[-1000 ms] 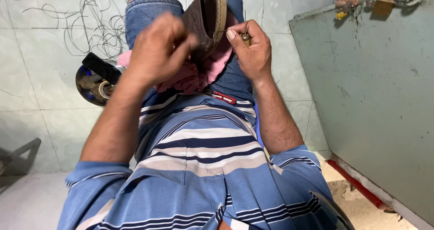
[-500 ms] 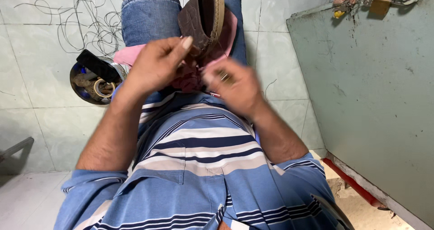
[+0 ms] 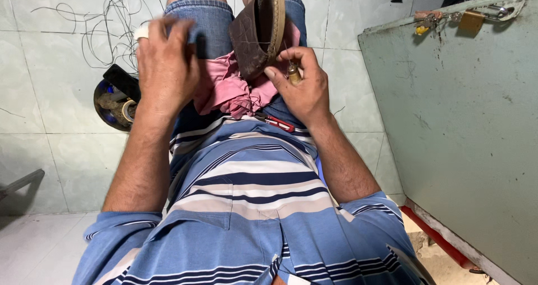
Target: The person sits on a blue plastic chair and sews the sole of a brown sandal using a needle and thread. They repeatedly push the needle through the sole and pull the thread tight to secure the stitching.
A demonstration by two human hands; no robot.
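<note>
Right hand [image 3: 300,89] pinched a small brass tool [image 3: 292,74] against the brown shoe [image 3: 259,30]; left hand [image 3: 165,66] hovered half-curled (grip unclear).

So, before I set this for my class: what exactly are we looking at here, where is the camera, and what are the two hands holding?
The camera sits on a person's head, looking down over a striped shirt at the lap. These are bare hands, no machine. A brown shoe rests sole-sideways on a pink cloth over the thighs. The right hand steadies it and pinches a small brass-coloured tool. The left hand is raised beside the shoe; what it grips is unclear. Loose thread and a round dish of bits lie on the tiled floor.
</note>
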